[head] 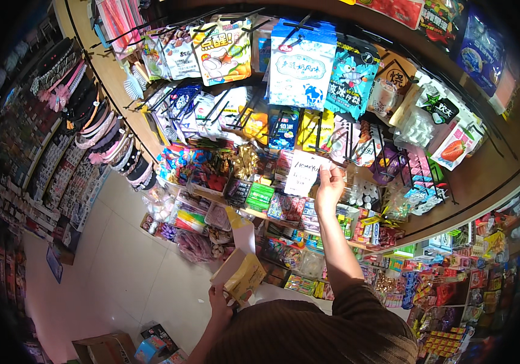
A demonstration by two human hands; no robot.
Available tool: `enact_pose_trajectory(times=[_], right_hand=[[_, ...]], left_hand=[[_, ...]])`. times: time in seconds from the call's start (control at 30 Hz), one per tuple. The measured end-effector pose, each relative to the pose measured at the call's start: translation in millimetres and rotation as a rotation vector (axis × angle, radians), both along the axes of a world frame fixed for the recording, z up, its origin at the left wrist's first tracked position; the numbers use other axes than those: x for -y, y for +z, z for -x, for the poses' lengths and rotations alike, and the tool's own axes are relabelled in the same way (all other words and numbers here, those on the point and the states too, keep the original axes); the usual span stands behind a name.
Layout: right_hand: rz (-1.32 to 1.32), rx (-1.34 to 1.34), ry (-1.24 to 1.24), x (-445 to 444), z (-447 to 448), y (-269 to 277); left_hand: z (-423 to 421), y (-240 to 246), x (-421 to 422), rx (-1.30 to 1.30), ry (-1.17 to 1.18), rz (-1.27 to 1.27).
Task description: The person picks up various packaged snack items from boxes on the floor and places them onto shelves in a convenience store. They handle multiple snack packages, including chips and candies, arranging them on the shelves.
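Note:
My right hand (330, 184) reaches up to the shelf rack and grips the upper right edge of a small white packet (301, 173) that bears writing. The packet is in front of hanging snack bags, by the ends of the black display hooks. Lower down, near my body, my left hand (221, 298) holds an open yellow cardboard box (245, 275) with its flap raised. What the box contains cannot be seen. Above the white packet hangs a yellow snack bag (315, 129), with a blue bag (284, 127) to its left.
Black hooks with snack bags line the rack, including a large blue and white bag (303, 68). Candy boxes, such as a green one (260, 196), fill the shelf below. Headbands (100, 123) hang at the left. A cardboard carton (110, 349) stands on the tiled floor (128, 255).

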State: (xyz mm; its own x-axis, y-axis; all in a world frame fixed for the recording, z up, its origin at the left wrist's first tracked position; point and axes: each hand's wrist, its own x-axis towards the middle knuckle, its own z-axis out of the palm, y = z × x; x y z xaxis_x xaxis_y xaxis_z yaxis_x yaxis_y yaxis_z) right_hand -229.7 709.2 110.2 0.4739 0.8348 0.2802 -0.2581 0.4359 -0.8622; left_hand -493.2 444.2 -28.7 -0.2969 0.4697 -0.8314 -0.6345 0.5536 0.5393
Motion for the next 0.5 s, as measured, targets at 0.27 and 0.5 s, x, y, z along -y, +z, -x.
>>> enact_pose_trajectory(times=[0.27, 0.5], right_hand=[[-0.026, 0.071, -0.087, -16.4, -7.2, 4.3], [-0.017, 0.119, -0.133, -19.3, -8.4, -2.4]], left_hand=[[1.7, -1.3, 3.3, 0.001, 0.001, -0.007], [1.9, 0.5, -0.7, -0.003, 0.003, 0.0]])
